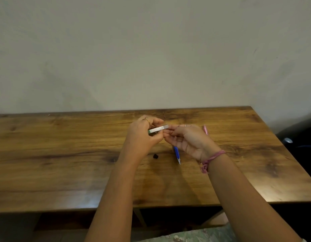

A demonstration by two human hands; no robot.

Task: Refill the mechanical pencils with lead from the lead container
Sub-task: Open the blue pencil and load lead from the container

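1. Wooden table with dark grain fills the lower half of the head view, its far edge against a plain pale wall.
2. Above the table's middle, the left hand grips the lead container, a slim silvery-white case with a green end, its fingers curled round the green end. A gold ring sits on one finger of this hand.
3. The right hand meets the container's pale end, its fingertips pinched together there; whether they hold a lead or only the case end I cannot tell.
4. A pink thread bracelet circles the right wrist.
5. On the table under the right hand lies the blue mechanical pencil, its tip pointing toward the near edge.
6. The pink mechanical pencil lies on the table just beyond the right hand, mostly hidden.
7. A small black cap rests on the table near the blue pencil, on its left side, apart from it.
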